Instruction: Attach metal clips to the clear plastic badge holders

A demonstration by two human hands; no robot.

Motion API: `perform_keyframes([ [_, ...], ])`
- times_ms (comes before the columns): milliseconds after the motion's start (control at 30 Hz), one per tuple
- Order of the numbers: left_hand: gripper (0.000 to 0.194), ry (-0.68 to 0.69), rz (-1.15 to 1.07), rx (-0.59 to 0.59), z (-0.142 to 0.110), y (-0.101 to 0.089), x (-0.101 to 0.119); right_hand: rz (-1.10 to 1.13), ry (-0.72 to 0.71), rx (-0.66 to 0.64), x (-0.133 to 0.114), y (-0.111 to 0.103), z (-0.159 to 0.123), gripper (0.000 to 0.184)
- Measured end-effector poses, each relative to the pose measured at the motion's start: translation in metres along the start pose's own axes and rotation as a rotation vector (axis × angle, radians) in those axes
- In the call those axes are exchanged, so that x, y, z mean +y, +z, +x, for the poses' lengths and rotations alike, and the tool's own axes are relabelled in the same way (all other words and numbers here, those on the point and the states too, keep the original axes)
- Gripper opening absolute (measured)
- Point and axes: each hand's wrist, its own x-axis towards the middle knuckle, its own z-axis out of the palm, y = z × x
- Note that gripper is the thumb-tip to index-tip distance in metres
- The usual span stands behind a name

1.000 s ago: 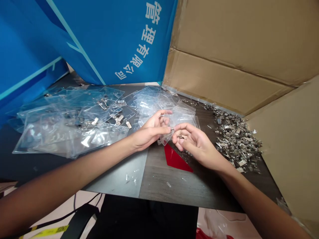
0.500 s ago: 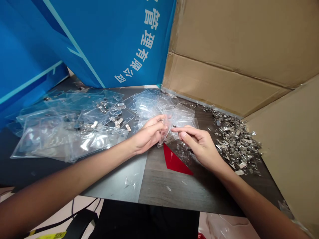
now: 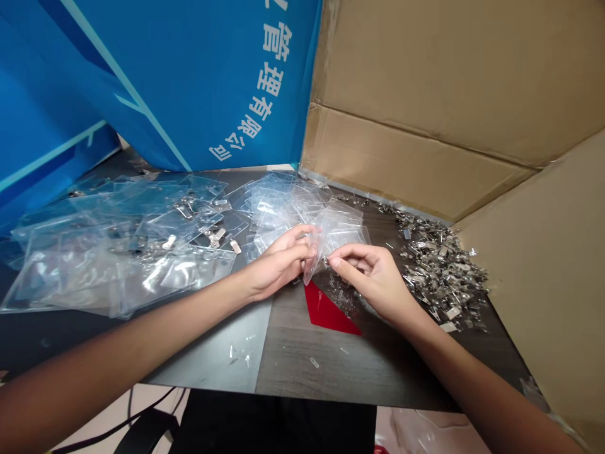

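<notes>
The left hand is curled narrow and pinches the top of a clear plastic sleeve, which hangs tilted just past the fingers, over the bench. The right hand is right beside that sleeve, thumb and fingers drawn in to a narrow gap, fingertips at its right edge. Can't tell if it has hold of the sleeve or of something small.

Behind the hands, a loose stack of clear sleeves sits on the bench. Further left is a wider spread of sleeves, with metal clips lying on and among them. To the right, a heap of silver metal clips sits near the cardboard sheets standing along the back and right of the bench. A red triangular piece lies under and just in front of the hands. Small clear bits are scattered on the bench near its front edge. A blue banner with white lettering hangs at the back left.
</notes>
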Motion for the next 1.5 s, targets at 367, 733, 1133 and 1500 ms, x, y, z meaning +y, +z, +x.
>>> perform_keyframes([
  [367, 0.060, 0.016, 0.104, -0.099, -0.004, -0.002, -0.003, 0.109, 0.017, -0.056, -0.002, 0.002, 0.000, 0.016],
  [733, 0.084, 0.101, -0.015, -0.043, -0.004, -0.006, 0.008, 0.308, 0.065, 0.005, 0.001, 0.001, -0.003, 0.023],
  [1133, 0.089, 0.325, 0.331, 0.059, -0.003, -0.002, 0.007, 0.244, -0.069, 0.077, 0.000, 0.006, -0.004, 0.018],
  [1500, 0.084, 0.397, 0.496, 0.105, -0.001, -0.004, 0.006, 0.144, -0.087, 0.157, -0.005, 0.011, -0.004, 0.017],
])
